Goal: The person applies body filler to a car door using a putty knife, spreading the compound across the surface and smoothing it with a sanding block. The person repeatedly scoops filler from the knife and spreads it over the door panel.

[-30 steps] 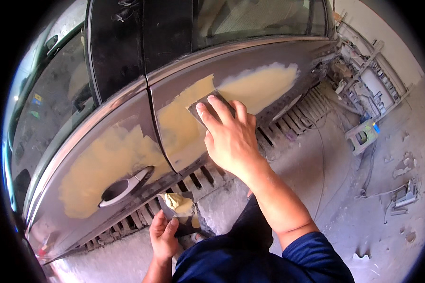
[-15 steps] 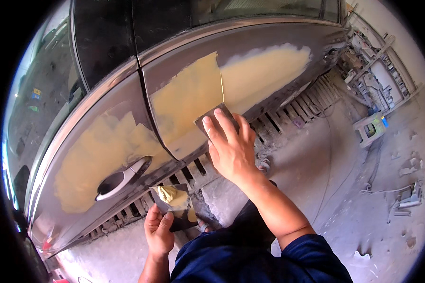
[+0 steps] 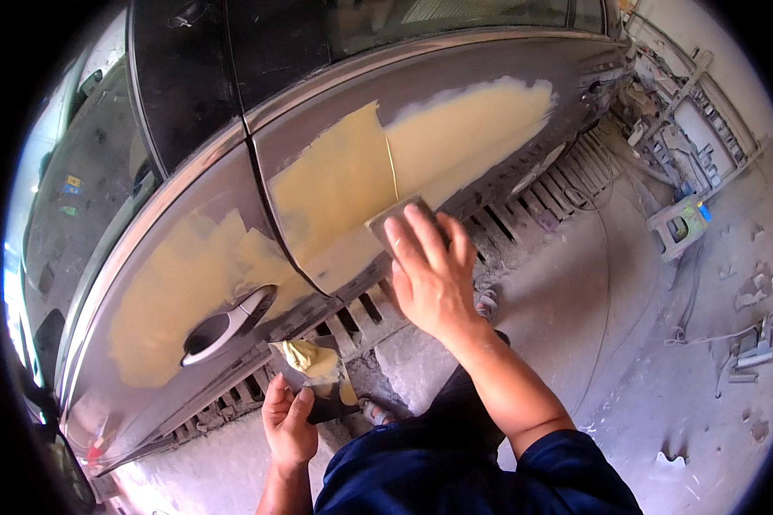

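Left, below a curved silver door handle, the left hand's grip pinched a dark flat plate bearing a soft yellow putty lump — rightward, the right hand's pinched a dark rectangular spreader beside a yellow putty patch.

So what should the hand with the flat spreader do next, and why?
I'd say the right hand could bring the flat spreader up and gently smooth the thin line of yellow paste. That line stands out on the car door, between a deeper yellow patch and a paler one, while the spreader sits just below it.
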Motion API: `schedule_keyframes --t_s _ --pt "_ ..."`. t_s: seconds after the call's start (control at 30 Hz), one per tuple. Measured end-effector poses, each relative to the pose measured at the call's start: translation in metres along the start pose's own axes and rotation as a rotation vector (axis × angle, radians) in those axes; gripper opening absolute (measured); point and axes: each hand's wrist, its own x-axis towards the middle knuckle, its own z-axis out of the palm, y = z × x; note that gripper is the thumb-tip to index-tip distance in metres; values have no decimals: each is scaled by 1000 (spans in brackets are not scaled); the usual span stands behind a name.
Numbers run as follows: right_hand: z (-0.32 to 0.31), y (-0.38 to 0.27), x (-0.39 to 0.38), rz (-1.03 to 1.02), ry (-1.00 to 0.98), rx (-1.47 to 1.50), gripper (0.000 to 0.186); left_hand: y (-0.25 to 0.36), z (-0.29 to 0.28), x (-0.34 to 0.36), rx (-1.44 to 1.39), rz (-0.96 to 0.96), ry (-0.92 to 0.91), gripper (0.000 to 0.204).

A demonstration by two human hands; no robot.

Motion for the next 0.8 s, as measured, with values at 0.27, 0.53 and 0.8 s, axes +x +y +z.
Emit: schedule_keyframes --t_s 0.27,0.53,0.8 --pt "-57 -13 102 -48 -78 -59 53 -3 0 1 -19 21 -24 41" --pt "-44 -44 78 -68 -188 -57 56 -6 -4 1 -33 20 14 41" --pt "15 -34 9 -81 -50 9 63 -4 0 5 -33 0 55 36"
